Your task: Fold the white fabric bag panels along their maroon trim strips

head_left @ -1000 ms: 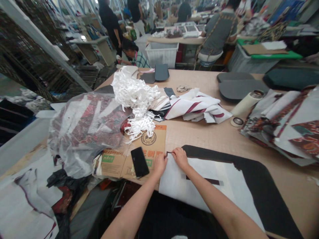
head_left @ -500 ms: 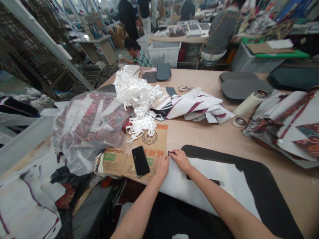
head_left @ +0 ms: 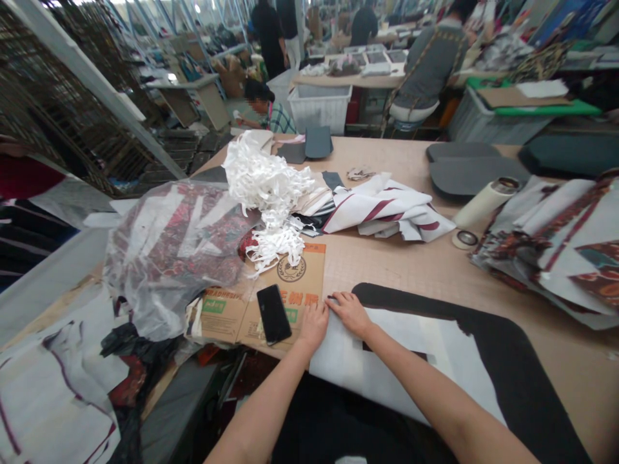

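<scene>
A white fabric sheet (head_left: 387, 380) with dark maroon patches lies in front of me, partly over a black rounded board (head_left: 520, 361). My left hand (head_left: 313, 325) is at the sheet's far left corner, beside the cardboard, fingers bent and closed on the edge. Touching the same corner, my right hand (head_left: 349, 314) has its fingertips pinched at a small dark bit of the edge. The two hands almost meet. My fingers hide most of what they grip. A black phone (head_left: 273, 314) rests on the flattened cardboard (head_left: 302, 274) left of my left hand.
White strips (head_left: 265, 174) are heaped beyond the cardboard, beside a clear plastic bag (head_left: 169, 258) of patterned cloth. Folded white-and-maroon fabric (head_left: 382, 209), a cream bottle (head_left: 488, 200), a tape roll (head_left: 465, 239) and a fabric stack (head_left: 556, 251) stand farther right. Several people are in the background.
My hands stay at the same corner; the dark edge bit between them shows less now. Something red has come into view at the far left.
</scene>
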Tool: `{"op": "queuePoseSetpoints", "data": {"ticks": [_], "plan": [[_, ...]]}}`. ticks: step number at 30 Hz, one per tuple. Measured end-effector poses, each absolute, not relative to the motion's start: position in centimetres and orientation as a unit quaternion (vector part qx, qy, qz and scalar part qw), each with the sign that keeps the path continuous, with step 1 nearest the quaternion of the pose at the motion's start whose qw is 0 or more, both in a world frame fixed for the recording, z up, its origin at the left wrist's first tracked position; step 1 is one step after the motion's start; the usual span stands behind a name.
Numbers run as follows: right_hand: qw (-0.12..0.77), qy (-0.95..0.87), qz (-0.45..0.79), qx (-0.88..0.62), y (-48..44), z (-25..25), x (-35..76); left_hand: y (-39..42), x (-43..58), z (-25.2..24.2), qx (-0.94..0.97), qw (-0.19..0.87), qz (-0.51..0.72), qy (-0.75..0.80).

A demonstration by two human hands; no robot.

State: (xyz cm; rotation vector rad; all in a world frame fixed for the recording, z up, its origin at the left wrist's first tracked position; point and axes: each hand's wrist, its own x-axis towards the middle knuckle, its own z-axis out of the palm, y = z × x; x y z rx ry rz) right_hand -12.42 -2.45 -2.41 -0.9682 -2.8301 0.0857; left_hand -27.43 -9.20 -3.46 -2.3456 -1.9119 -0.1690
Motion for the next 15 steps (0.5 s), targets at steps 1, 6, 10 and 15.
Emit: {"op": "queuePoseSetpoints", "data": {"ticks": [1,6,10,15], "plan": [[0.074,-0.943,0.028,-0.324,-2.5,-2.5,-12.4,-9.2,-27.5,-3.3,-0.776,0.06,-0.055,-0.626],[0.068,-0.938,0.024,-0.34,-2.7,-2.5,-12.8,-9.7,-28.1,-2.5,-0.799,0.082,-0.031,-0.595],[0.057,-0.925,0.016,-0.374,-2.8,-2.4,-13.5,-10.3,-28.5,-1.5,-0.807,0.064,-0.013,-0.587],[0.055,-0.891,0.061,-0.447,-2.3,-2.4,-14.1,-9.6,-28.7,-0.2,-0.758,-0.03,-0.006,-0.652]]}}
